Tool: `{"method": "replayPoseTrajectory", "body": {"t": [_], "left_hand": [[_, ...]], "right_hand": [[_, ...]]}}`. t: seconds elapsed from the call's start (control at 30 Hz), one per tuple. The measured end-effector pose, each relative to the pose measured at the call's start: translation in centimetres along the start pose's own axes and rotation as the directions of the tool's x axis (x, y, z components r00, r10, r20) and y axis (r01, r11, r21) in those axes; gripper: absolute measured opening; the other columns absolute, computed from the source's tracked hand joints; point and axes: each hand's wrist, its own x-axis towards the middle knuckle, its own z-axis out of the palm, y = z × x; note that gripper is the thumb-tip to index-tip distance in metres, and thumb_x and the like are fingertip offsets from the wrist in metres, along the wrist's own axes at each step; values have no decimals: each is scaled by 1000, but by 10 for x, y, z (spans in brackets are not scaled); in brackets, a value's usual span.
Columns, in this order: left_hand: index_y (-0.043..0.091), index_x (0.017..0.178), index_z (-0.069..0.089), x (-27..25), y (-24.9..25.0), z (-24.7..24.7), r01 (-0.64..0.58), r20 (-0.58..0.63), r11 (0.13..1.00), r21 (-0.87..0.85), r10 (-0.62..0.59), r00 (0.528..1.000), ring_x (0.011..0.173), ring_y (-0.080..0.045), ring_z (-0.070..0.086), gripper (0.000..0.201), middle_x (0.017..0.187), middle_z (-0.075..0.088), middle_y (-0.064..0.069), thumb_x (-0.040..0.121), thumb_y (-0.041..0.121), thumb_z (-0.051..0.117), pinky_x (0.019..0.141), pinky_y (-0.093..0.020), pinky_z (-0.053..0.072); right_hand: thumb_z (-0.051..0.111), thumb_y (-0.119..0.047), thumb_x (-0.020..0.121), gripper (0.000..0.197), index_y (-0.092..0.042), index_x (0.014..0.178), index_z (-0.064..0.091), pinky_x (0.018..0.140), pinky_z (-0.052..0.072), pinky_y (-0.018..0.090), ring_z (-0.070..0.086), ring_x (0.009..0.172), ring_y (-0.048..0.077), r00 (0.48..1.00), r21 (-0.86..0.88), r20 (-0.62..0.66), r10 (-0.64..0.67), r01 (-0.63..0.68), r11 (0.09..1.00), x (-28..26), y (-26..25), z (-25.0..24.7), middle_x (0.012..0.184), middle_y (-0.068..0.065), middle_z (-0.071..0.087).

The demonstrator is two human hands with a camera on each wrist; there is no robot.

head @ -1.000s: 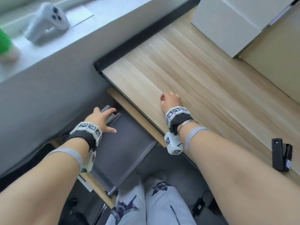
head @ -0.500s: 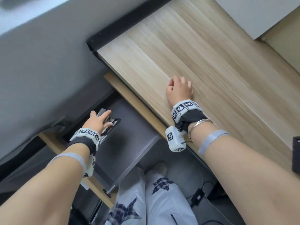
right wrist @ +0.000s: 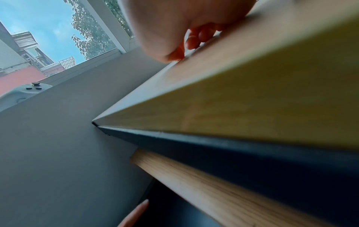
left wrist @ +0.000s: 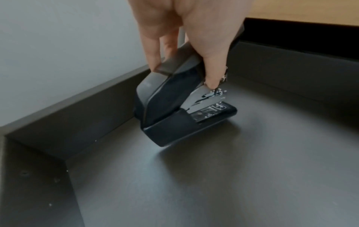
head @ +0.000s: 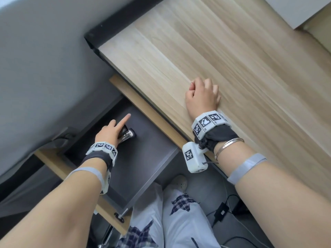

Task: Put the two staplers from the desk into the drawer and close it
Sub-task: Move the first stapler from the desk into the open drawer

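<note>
1. Head view: left hand (head: 109, 134) is reaching down into the open drawer (head: 152, 154), gripping a black stapler (head: 127, 134) from above, index finger sticking out straight past it.
2. Left wrist view: left hand (left wrist: 186, 30) is pinching the stapler (left wrist: 174, 110) by its raised top arm, thumb on one side and fingers (left wrist: 212, 73) on the other; metal staple channel is showing between top and base.
3. Stapler base is sitting tilted on the dark drawer (left wrist: 194, 176) floor, near the left side wall and toward the back of the drawer, one end looking lifted; full contact hard to tell.
4. Only one stapler is showing in these views; the other one is out of frame.
5. Head view: right hand (head: 202, 97) is resting on the light wood surface (head: 232, 59) near its front edge, fingers curled under loosely, holding nothing.
6. Right wrist view: right hand (right wrist: 184, 26) is sitting knuckles-down on the surface (right wrist: 252, 95), curled fingertips touching the wood; a left fingertip is poking in at the bottom edge.
7. Drawer is standing pulled out below the surface edge, wood-faced front toward the person.
8. Right wrist view is also catching a window (right wrist: 58, 38) and a white game controller (right wrist: 23, 92) on the sill.
9. Head view: patterned trousers (head: 170, 221) and a shoe (head: 178, 181) are showing under the drawer, plus a black cable adapter (head: 221, 212) on the floor.
</note>
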Motion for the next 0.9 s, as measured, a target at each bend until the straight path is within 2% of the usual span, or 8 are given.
{"method": "replayPoseTrajectory", "body": {"t": [0.1,0.2,0.33,0.67,0.77,0.9], "left_hand": [[28,137,33,9,-2,6,84,20,996,7,-84,996,84,-34,54,69,112,48,-10,79,13,66,57,-35,40],[16,114,41,14,-3,11,127,4,992,5,-127,992,79,-31,50,47,107,49,-10,77,12,69,55,-34,39],[13,114,41,18,-2,13,172,11,985,-21,-172,985,90,-36,55,46,109,49,-12,78,17,70,56,-34,38],[12,120,41,21,7,6,198,50,978,-64,-195,979,95,-39,57,53,115,49,-18,77,19,72,60,-36,42],[10,117,43,15,16,-13,173,33,985,-20,-172,984,97,-38,58,48,113,50,-16,80,23,70,61,-38,43],[5,107,50,-1,37,-43,61,56,998,7,-61,997,98,-36,60,33,108,56,-17,85,26,62,73,-42,50]], "right_hand": [[43,-17,89,19,-19,102,56,96,32,37,43,115,26,1000,-10,-4,-2,2,1000,-1,1,3,119,3,53],[43,-17,88,19,-19,102,55,95,32,37,43,114,25,1000,-30,-5,-3,3,1000,-1,0,5,119,3,52],[43,-17,88,19,-18,102,55,93,33,36,43,114,26,1000,-28,-9,7,-7,1000,0,-1,6,120,4,51],[44,-17,87,18,-18,102,55,90,35,36,44,113,26,1000,-43,-23,-13,12,999,0,0,6,119,4,52],[45,-16,87,18,-17,101,56,89,36,36,45,113,27,1000,-22,-13,-11,11,1000,-2,0,4,118,4,52],[46,-13,86,20,-17,102,56,89,37,37,45,114,28,997,-19,65,-34,35,999,-5,1,-7,118,6,52]]}}
